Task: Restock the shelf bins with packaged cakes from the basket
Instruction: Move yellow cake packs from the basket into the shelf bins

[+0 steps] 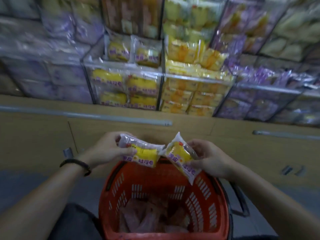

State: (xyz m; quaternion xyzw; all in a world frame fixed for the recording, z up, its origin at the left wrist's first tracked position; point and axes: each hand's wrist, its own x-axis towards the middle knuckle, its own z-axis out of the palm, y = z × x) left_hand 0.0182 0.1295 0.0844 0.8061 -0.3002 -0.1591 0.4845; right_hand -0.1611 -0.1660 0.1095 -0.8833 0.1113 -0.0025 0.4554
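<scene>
Left fingers [122, 150] grasping cake pack [144, 152] | right fingers [194, 144] grasping second pack [179, 155] | purple lettering [138, 159] blurred

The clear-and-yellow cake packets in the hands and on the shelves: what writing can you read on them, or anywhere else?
"吐司", purple print on the clear-and-yellow cake packet gripped by the left hand; characters before it blurred.
Second such packet in the right hand: similar purple print, unreadable.
Packets in the clear shelf bins: print blurred.
Red plastic basket: none.
</scene>
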